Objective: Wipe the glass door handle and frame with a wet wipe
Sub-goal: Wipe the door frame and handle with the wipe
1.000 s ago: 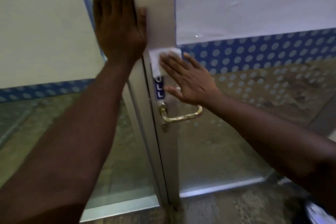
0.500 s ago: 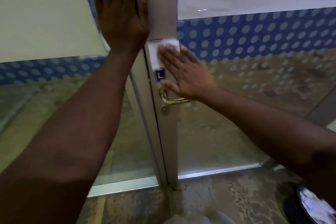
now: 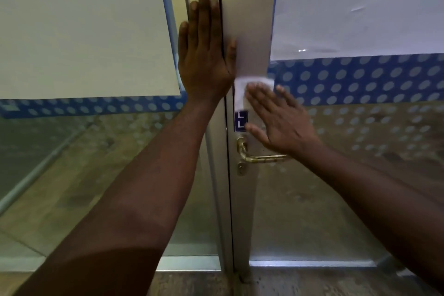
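Note:
The white wet wipe (image 3: 242, 94) lies flat on the grey metal door frame (image 3: 249, 31), pressed there under the fingers of my right hand (image 3: 278, 118). Just below the wipe is a small blue sticker (image 3: 240, 120). The brass door handle (image 3: 258, 156) sticks out to the right under my right palm, with a keyhole below it. My left hand (image 3: 204, 55) rests flat with spread fingers on the neighbouring frame, across the dark gap between the two doors, holding nothing.
Glass panels (image 3: 336, 187) on both sides carry white film above and a blue dotted band (image 3: 360, 79) at hand height. Metal bottom rails (image 3: 312, 263) run along the floor. Speckled flooring (image 3: 312, 283) lies in front of the door.
The view has tilted and shifted, so both hands now sit lower in the frame. My right hand stays on the wipe above the handle; my left hand stays flat on the frame.

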`<state>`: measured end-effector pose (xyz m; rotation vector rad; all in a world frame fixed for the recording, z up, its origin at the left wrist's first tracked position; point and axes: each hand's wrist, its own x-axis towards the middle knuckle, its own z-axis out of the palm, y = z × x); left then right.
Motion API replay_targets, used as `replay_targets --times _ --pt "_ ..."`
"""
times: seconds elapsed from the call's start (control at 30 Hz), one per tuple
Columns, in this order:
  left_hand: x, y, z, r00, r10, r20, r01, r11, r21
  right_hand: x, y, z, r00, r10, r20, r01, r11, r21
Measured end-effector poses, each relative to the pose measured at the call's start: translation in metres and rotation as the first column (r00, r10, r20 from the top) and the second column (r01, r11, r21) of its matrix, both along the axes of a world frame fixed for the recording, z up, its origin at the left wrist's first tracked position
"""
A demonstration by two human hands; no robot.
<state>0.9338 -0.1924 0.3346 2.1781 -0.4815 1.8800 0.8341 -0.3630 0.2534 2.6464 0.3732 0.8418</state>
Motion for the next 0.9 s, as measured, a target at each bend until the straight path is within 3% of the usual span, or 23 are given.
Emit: replay_targets --times 0.1,0.27,0.4,0.57,0.7,0.77,0.9 --pt "0.002 -0.003 0.004 1.000 -0.006 0.016 0.006 1.000 0.000 0.009 0.007 0.015 0.997 -0.035 0.062 0.031 0.998 0.059" --pt "0.003 -0.001 0.001 1.000 0.013 0.002 -0.013 1.000 0.005 -0.006 -0.006 -0.016 0.998 -0.007 -0.061 0.006 1.000 -0.025" --pt "0.004 -0.002 0.000 0.999 0.033 0.021 -0.033 0.999 -0.008 0.010 0.007 0.006 0.997 -0.042 0.067 0.035 0.994 0.104" --pt "0.005 0.000 0.000 0.999 0.017 0.030 -0.016 1.000 -0.016 -0.016 0.002 -0.039 0.976 -0.003 -0.217 -0.014 0.997 -0.077" --pt "0.006 -0.002 -0.002 0.999 0.021 0.048 -0.020 1.000 -0.022 -0.005 -0.011 -0.006 0.998 -0.047 -0.035 0.048 0.999 0.020" --pt "0.006 -0.003 0.000 0.998 0.004 0.061 -0.002 1.000 -0.023 -0.001 -0.008 0.006 0.998 -0.053 -0.015 0.053 0.998 0.041" --pt "0.005 -0.001 0.002 0.998 0.015 0.056 -0.013 0.999 -0.035 -0.024 -0.006 -0.028 0.975 -0.033 -0.219 0.013 0.996 -0.090"
